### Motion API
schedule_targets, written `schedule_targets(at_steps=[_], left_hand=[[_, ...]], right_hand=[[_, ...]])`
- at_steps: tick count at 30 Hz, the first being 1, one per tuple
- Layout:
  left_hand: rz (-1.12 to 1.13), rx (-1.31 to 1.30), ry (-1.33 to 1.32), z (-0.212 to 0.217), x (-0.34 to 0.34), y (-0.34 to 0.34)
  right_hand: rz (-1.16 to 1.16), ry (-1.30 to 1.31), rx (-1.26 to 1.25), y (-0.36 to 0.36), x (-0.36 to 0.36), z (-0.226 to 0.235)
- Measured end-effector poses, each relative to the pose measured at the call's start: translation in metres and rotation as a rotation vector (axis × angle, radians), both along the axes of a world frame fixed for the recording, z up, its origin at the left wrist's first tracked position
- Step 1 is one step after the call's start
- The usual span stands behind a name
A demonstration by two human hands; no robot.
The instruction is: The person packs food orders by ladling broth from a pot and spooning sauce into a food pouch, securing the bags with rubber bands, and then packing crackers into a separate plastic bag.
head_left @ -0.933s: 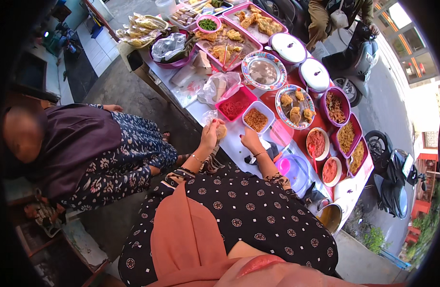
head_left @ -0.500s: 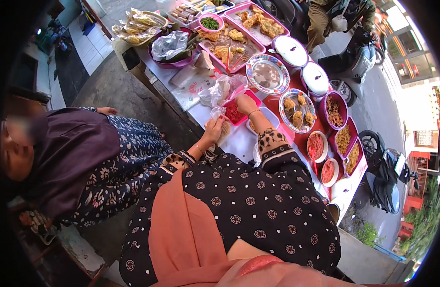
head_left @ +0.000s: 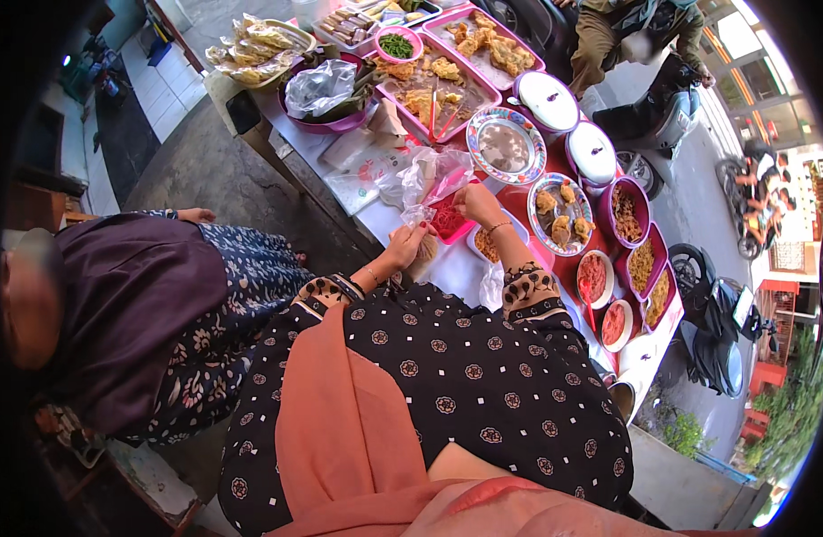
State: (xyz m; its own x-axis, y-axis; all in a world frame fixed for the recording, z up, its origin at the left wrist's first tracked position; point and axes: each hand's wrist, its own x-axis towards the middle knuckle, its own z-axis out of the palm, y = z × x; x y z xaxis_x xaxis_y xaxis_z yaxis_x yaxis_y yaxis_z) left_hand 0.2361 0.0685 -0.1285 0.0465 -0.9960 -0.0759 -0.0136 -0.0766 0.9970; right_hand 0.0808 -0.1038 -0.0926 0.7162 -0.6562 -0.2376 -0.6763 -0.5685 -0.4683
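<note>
As I watched from afar, the left hand (head_left: 404,246) gripped a clear bag (head_left: 423,253) of tan food, fingers closed, just beside the pink tub (head_left: 449,183). At the red shreds (head_left: 445,220) inside hung the right hand (head_left: 476,204); whether its fingers pinched any, I couldn't tell. A white container (head_left: 486,244) sat near.

On the counter (head_left: 452,268), shreds tub (head_left: 450,183) stood left of crumb tub (head_left: 472,248). Fritter plate (head_left: 543,220) lay right of both; second plate (head_left: 505,143) behind them. Tongs (head_left: 433,115) rested in tray (head_left: 470,93), left rear. Two bowls (head_left: 612,279) sat before fritter plate, rightward.
</note>
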Motion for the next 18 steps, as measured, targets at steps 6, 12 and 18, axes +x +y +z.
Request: schedule_targets(at_steps=[6,12,18], left_hand=[[0.103,0.027,-0.079,0.004,-0.011,-0.004],[0.230,-0.069,0.036,-0.035,-0.015,-0.014],[0.095,0.044,0.208,-0.043,-0.009,-0.013]], right_hand=[[-0.140,-0.260,0.242,0.014,-0.010,0.029],[-0.088,-0.340,0.353,0.038,-0.011,0.041],[-0.117,-0.333,0.472,0.054,-0.006,0.029]])
